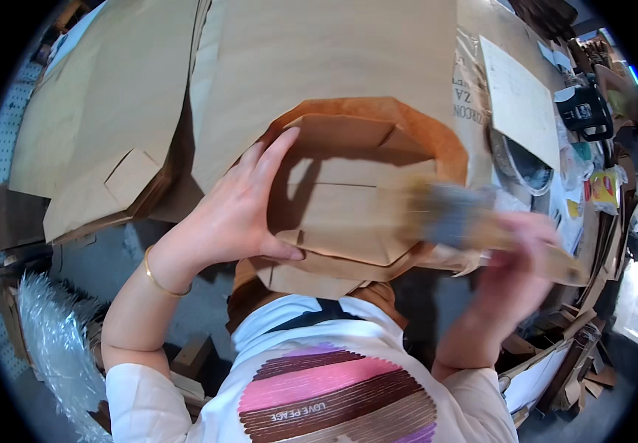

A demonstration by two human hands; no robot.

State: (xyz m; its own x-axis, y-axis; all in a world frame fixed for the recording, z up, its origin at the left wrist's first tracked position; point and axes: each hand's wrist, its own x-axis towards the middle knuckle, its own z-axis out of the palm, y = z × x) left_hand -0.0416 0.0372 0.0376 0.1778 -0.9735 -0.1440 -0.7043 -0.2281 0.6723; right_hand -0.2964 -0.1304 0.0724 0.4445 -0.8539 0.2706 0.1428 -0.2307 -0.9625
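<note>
A brown paper bag (333, 44) lies before me with its folded end opened into an angular shape with upright flaps. Wet-looking, darker brown coating (448, 151) runs along the far and right flaps. My left hand (238, 196), a gold bangle on its wrist, has fingers and thumb spread against the left side of this opened end. At the right, my right hand (518, 258) is closed around the wooden handle of a wide flat brush (452, 214). Motion blurs the brush, whose bristles are over the right edge of the opened end; whether they touch it I cannot tell.
More stacked paper bags (105, 111) lie at the left. To the right are a white board (522, 100) over a round container (525, 166), a black container (584, 111) and a yellow packet (605, 188). Clear plastic strands (60, 347) are at lower left, cardboard scraps (584, 380) at lower right.
</note>
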